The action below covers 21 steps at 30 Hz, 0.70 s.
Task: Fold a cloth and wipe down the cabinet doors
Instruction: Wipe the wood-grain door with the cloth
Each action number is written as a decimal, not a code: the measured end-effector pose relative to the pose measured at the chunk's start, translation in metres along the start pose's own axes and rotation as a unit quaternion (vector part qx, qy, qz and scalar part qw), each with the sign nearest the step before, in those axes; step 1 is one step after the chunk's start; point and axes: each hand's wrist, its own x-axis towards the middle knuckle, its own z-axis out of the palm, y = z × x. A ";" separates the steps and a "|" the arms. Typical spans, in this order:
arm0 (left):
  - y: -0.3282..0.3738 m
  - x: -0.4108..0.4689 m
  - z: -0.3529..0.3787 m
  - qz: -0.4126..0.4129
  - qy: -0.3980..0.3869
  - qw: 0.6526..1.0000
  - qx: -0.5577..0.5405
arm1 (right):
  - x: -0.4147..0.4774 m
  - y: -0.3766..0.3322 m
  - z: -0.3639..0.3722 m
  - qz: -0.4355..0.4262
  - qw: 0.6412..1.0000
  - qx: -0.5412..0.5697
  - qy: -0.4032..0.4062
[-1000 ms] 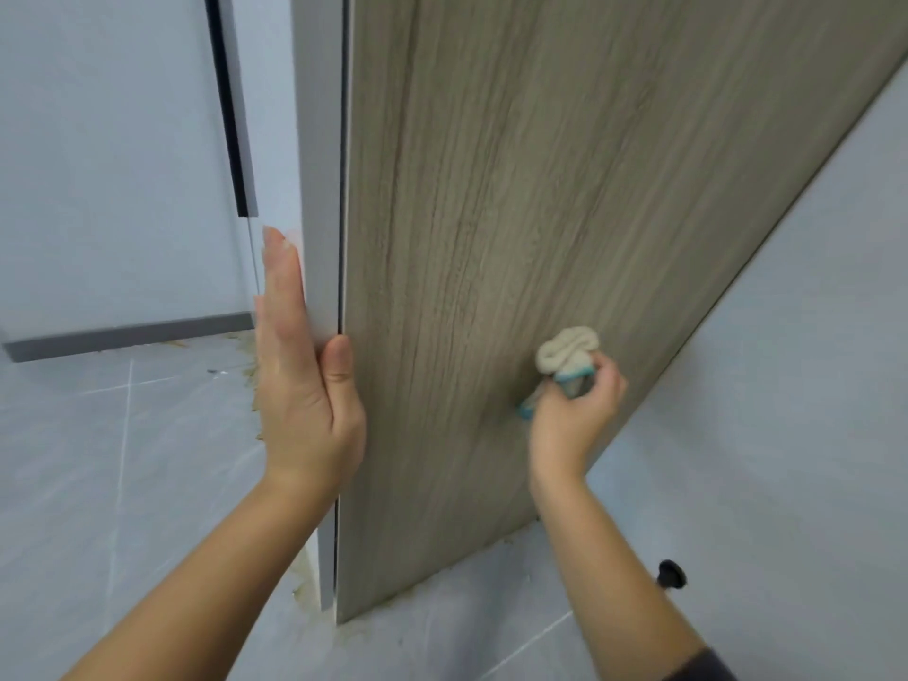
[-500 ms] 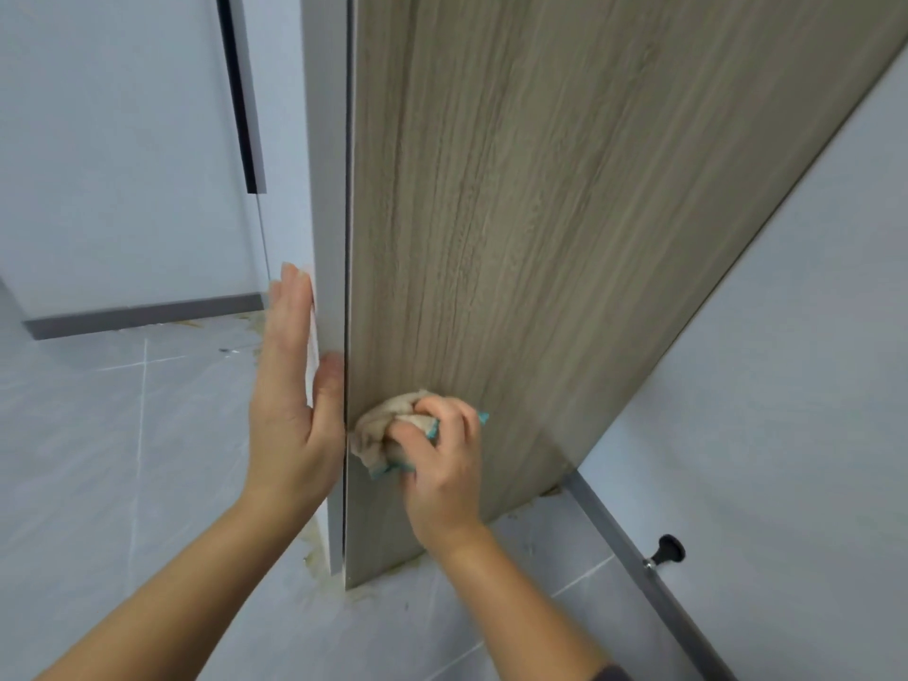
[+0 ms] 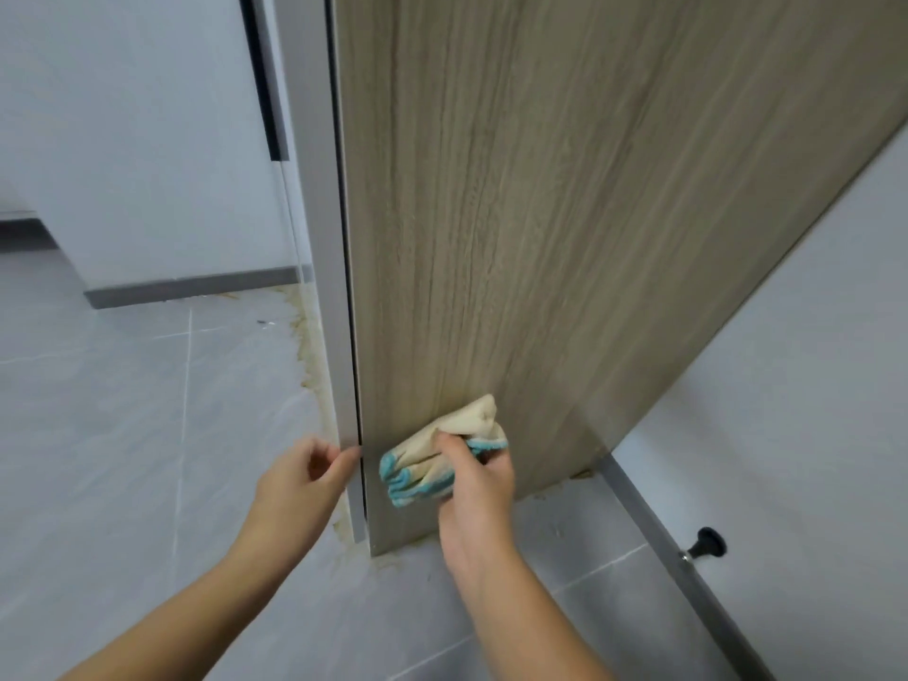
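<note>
Presently: right grip (image 3: 474,489) clasps cloth (image 3: 422,459) low on cabinet door (image 3: 540,238), left grip (image 3: 299,479) loose, empty; advise flat pressure down to the bottom edge.

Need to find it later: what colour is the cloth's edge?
Blue trim on a cream cloth; head view.
</note>
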 end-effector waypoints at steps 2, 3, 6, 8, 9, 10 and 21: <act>-0.006 -0.001 0.007 -0.111 -0.113 0.985 -0.072 | 0.006 0.013 -0.007 0.072 0.997 0.018 0.011; -0.013 -0.002 0.012 -0.167 -0.161 0.966 -0.116 | 0.010 0.024 -0.013 0.105 0.994 0.017 0.024; -0.038 0.001 0.032 -0.258 -0.227 0.921 -0.181 | 0.026 0.055 -0.031 0.162 0.984 -0.003 0.073; -0.059 0.005 0.049 -0.292 -0.210 0.910 -0.204 | 0.040 0.080 -0.043 0.170 0.980 -0.015 0.106; -0.067 0.007 0.054 -0.306 -0.187 0.909 -0.212 | 0.044 0.086 -0.043 0.169 0.978 -0.027 0.115; -0.082 0.012 0.065 -0.322 -0.173 0.906 -0.214 | 0.053 0.099 -0.050 0.170 0.976 -0.040 0.132; -0.164 0.063 0.147 -0.475 -0.097 0.818 -0.310 | 0.136 0.186 -0.108 0.260 0.927 -0.186 0.198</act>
